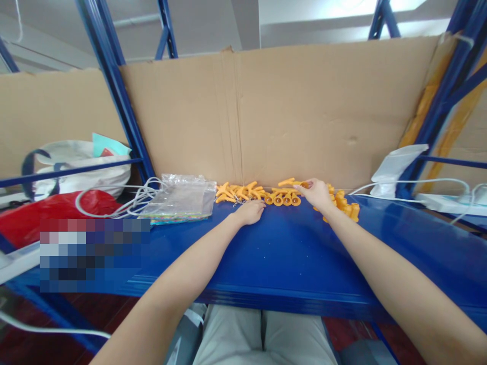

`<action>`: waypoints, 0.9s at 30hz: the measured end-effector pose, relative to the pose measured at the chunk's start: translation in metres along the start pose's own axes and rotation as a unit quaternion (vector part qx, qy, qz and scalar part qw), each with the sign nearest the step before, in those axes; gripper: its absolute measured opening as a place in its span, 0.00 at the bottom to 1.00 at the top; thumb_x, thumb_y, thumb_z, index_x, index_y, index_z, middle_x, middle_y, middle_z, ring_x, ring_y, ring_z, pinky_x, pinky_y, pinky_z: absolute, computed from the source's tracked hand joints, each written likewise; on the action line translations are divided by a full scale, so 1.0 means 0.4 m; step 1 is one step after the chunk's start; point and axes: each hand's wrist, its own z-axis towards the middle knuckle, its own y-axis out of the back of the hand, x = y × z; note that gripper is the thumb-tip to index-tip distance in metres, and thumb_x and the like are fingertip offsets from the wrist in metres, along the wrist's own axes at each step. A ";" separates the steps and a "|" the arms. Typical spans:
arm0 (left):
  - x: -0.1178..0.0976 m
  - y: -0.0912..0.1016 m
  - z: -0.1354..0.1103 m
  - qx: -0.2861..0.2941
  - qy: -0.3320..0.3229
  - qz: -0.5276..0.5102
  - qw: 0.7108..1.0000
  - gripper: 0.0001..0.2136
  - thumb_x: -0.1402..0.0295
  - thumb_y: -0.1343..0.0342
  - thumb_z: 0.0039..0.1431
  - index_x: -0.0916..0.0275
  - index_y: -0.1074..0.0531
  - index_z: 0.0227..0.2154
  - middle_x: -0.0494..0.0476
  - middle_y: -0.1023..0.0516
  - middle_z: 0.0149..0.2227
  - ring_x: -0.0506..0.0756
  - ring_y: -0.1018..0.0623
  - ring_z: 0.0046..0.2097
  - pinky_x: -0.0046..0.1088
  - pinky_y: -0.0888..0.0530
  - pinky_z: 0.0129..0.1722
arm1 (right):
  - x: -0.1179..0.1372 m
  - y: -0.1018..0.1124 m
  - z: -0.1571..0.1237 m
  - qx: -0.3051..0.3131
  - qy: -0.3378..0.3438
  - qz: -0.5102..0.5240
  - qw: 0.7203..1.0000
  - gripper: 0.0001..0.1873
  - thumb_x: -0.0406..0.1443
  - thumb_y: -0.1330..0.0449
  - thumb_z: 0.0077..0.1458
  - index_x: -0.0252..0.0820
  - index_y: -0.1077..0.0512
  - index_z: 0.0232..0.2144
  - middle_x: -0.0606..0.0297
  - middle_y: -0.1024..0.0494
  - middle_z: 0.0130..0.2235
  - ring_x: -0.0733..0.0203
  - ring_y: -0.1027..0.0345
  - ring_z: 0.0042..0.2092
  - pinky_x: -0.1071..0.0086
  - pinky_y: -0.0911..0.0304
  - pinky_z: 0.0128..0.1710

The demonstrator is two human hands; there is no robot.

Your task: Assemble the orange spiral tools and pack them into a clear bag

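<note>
Several small orange plastic pieces (243, 192) lie in a row along the back of a blue shelf (289, 253), against a cardboard sheet (289, 111). My right hand (316, 194) pinches one orange piece (294, 182) between thumb and fingers, above the row. More orange pieces (344, 203) lie just right of that hand. My left hand (251, 211) rests on the shelf with its fingers curled, fingertips touching the pieces and a small metal chain (239, 202) at the row's front edge.
A clear plastic bag (182, 198) lies left of the orange pieces, beside looped white cables (114, 200). Further left sit a white bag (83, 172) and a red bag (57, 213). A white power strip (449, 203) and a white packet (395, 167) are at the right. Blue rack posts (122, 101) frame the shelf.
</note>
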 end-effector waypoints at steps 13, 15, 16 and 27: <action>0.004 0.006 -0.008 0.047 0.043 0.015 0.998 0.18 0.72 0.56 0.61 0.65 0.30 0.52 0.63 0.34 0.61 0.57 0.35 0.62 0.34 0.40 0.62 | 0.084 -0.057 -0.032 0.100 0.055 -0.259 0.959 0.24 0.48 0.51 0.62 0.32 0.29 0.45 0.44 0.21 0.41 0.49 0.28 0.48 0.62 0.40 0.45; -0.001 0.012 -0.010 0.060 0.047 0.020 0.997 0.18 0.72 0.56 0.62 0.66 0.32 0.53 0.63 0.36 0.62 0.57 0.36 0.63 0.33 0.41 0.62 | 0.086 -0.065 -0.032 0.104 0.054 -0.270 0.956 0.24 0.46 0.53 0.63 0.31 0.30 0.45 0.43 0.22 0.42 0.48 0.29 0.50 0.60 0.42 0.47; -0.003 0.017 -0.010 0.062 0.048 0.021 0.997 0.18 0.72 0.57 0.62 0.67 0.32 0.53 0.63 0.35 0.61 0.56 0.36 0.62 0.32 0.40 0.62 | 0.086 -0.068 -0.033 0.102 0.052 -0.267 0.957 0.24 0.47 0.53 0.63 0.31 0.30 0.46 0.43 0.22 0.43 0.48 0.30 0.51 0.59 0.42 0.48; 0.054 0.163 -0.029 -0.100 0.309 0.107 0.940 0.19 0.71 0.56 0.60 0.67 0.33 0.53 0.68 0.29 0.54 0.62 0.31 0.58 0.43 0.37 0.58 | 0.068 -0.043 -0.096 0.100 0.137 -0.232 0.958 0.21 0.42 0.49 0.60 0.36 0.35 0.52 0.48 0.31 0.55 0.45 0.39 0.56 0.53 0.43 0.51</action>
